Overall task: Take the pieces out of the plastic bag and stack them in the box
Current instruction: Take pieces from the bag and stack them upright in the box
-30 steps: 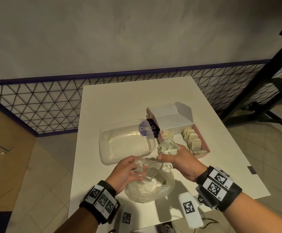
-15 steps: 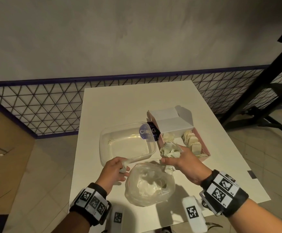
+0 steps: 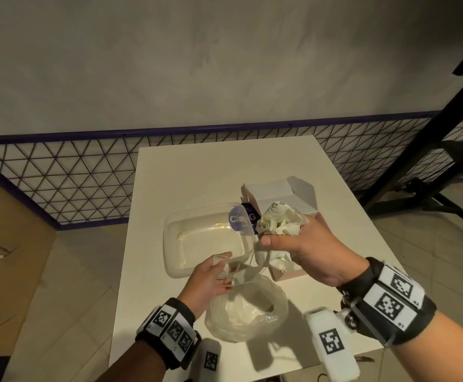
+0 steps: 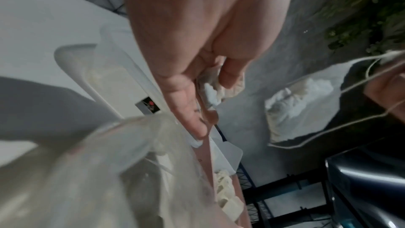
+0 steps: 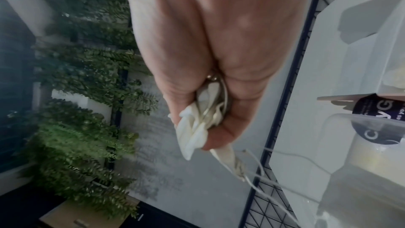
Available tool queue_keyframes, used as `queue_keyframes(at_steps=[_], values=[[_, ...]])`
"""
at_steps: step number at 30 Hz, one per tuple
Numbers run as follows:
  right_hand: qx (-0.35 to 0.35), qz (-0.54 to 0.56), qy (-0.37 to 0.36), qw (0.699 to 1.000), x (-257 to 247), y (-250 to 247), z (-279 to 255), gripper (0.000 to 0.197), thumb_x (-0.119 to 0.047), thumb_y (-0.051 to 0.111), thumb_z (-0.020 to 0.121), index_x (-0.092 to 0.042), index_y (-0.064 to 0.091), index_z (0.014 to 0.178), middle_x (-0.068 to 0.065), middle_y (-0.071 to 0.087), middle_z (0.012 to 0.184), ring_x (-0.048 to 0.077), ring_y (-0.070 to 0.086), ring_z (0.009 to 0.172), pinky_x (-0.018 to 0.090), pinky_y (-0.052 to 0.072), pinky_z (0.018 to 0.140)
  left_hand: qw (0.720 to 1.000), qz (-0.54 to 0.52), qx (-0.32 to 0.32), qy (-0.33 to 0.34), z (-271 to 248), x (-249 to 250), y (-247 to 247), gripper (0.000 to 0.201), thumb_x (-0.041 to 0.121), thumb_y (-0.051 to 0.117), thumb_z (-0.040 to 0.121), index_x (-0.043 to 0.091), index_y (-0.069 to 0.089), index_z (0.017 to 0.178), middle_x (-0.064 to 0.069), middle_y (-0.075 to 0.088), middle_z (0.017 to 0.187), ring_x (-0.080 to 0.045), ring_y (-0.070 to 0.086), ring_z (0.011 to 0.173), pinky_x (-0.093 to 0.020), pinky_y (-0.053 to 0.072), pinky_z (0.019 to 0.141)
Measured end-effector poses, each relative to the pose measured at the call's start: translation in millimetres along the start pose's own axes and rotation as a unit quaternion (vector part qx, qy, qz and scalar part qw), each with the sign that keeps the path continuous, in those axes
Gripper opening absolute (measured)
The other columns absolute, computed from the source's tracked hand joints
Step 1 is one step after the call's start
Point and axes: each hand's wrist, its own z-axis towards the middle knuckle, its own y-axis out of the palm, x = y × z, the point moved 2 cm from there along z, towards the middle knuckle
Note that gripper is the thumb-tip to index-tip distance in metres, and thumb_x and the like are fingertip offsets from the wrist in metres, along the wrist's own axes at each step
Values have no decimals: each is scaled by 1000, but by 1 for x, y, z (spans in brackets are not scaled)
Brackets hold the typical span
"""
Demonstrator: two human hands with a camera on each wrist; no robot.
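My right hand (image 3: pixel 288 238) grips a bunch of crumpled white pieces (image 3: pixel 280 221) with thin strings, held in the air over the pink box (image 3: pixel 288 274). In the right wrist view the pieces (image 5: pixel 197 133) stick out of the right hand (image 5: pixel 210 124) and strings (image 5: pixel 263 179) trail down. My left hand (image 3: pixel 219 268) pinches a small white piece (image 4: pixel 210 89) just above the clear plastic bag (image 3: pixel 245 310); strings run from it to the bunch (image 4: pixel 300 103). The bag lies open on the table with white material inside. Several cream pieces (image 4: pixel 225 195) stand in the box.
A clear plastic container (image 3: pixel 205 238) with a blue round label sits left of the box, close behind my left hand. The box's white lid (image 3: pixel 277 191) stands open at the back. The white table (image 3: pixel 211 172) ends at a mesh fence.
My right hand has lifted the bunch of pieces up out of the bag and over the box. My left hand left the bag's mouth and now pinches a small piece beside the container.
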Motion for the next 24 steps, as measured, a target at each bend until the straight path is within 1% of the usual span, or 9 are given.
queue_keyframes(at_steps=[2, 5, 11, 13, 14, 16, 18, 20, 24], values=[[4, 12, 10, 1000, 6, 0, 9, 36, 4, 70, 76, -2, 61, 110, 31, 59, 113, 46, 58, 108, 49, 46, 100, 997, -37, -57, -20, -2, 3, 12, 29, 22, 45, 99, 11, 59, 123, -17, 67, 116, -35, 65, 104, -45, 55, 84], [21, 15, 32, 999, 20, 1, 19, 43, 4, 70, 77, 6, 54, 117, 39, 50, 122, 51, 52, 113, 57, 39, 103, 988, -98, -104, -51, -4, 7, 24, 42, 32, 51, 91, 8, 56, 125, -23, 64, 120, -42, 64, 101, -39, 57, 69], [71, -25, 47, 996, 36, -5, 26, 33, 2, 70, 78, 1, 60, 109, 29, 64, 109, 40, 65, 97, 41, 55, 83, 964, -159, -203, -58, -1, 6, 28, 63, 61, 49, 85, 13, 62, 124, -24, 59, 114, -32, 64, 92, -36, 55, 71], [86, -32, 48, 995, 39, -7, 26, 29, 2, 69, 78, 0, 61, 106, 25, 67, 103, 31, 67, 89, 31, 54, 72, 961, -160, -220, -51, -2, 6, 26, 69, 56, 67, 76, 12, 58, 128, -23, 60, 118, -33, 64, 98, -36, 54, 72], [92, -33, 48, 994, 39, -8, 25, 27, 3, 68, 79, -1, 62, 105, 21, 69, 100, 28, 67, 88, 27, 54, 70, 962, -149, -223, -43, -3, 6, 25, 72, 45, 75, 74, 10, 53, 133, -23, 60, 119, -35, 64, 102, -35, 55, 73], [100, -38, 54, 993, 41, -7, 25, 24, 2, 68, 79, -5, 64, 102, 16, 71, 99, 26, 68, 89, 26, 53, 71, 971, -118, -207, -29, -4, 6, 25, 59, 15, 71, 82, 7, 45, 134, -22, 63, 117, -36, 64, 104, -33, 56, 73], [107, -54, 69, 990, 44, -6, 24, 23, -2, 70, 80, -8, 64, 101, 17, 71, 101, 27, 68, 89, 27, 53, 68, 977, -114, -174, -40, -2, 5, 23, 37, 0, 53, 92, 4, 48, 128, -21, 68, 108, -36, 67, 97, -30, 58, 68], [112, -71, 79, 988, 50, -3, 21, 24, -7, 71, 80, -10, 63, 103, 18, 71, 101, 30, 67, 86, 24, 50, 57, 985, -106, -126, -47, 0, 6, 20, 28, 1, 45, 96, 2, 50, 124, -23, 68, 106, -34, 70, 88, -31, 59, 66], [111, -100, 77, 986, 60, 5, 14, 30, -9, 72, 80, -12, 62, 107, 12, 71, 99, 28, 67, 83, 21, 47, 51, 992, -116, 10, -42, 9, -1, 7, 33, 2, 40, 99, 1, 44, 131, -31, 60, 119, -32, 70, 74, -37, 60, 64]])
